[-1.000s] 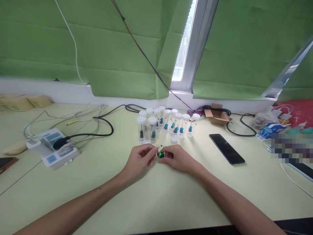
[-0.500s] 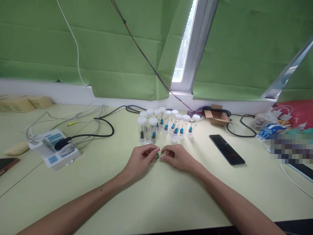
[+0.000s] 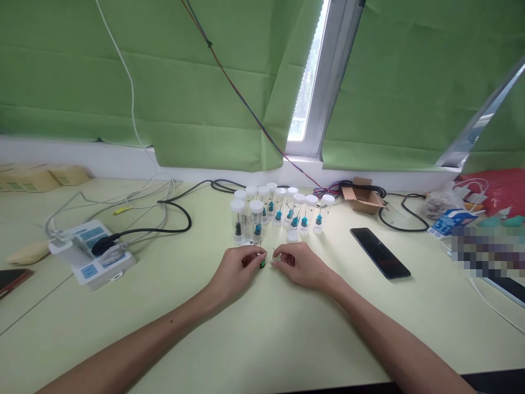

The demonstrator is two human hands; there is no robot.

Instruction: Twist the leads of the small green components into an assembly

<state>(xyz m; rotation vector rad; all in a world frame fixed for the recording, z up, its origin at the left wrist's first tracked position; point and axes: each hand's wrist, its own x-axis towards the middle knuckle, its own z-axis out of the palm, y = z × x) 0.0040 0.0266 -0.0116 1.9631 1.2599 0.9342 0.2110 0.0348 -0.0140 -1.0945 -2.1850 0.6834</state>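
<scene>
My left hand (image 3: 241,269) is closed in a pinch on a small green and black part (image 3: 262,264), from which a thin dark stem rises. Just across from it, my right hand (image 3: 301,264) also has thumb and forefinger pinched together. Something thin and pale shows at those fingertips, too small to name. A narrow gap separates the two hands. Beyond them stand several clear tubes with white caps, among them a front tube (image 3: 256,221) with a blue part inside and one (image 3: 237,221) with a black part. A short white-capped piece (image 3: 292,236) sits by my right hand.
To the right lies a black phone (image 3: 380,253), with a small open cardboard box (image 3: 363,198) behind it. A white power strip (image 3: 92,254) with plugs and cables stands on the left. Black cable (image 3: 180,203) loops along the back, below the green blind (image 3: 213,109).
The green part shows more clearly below my left fingertips, its stem more upright. My right fingertips have drawn slightly away to the right. The tubes stay put.
</scene>
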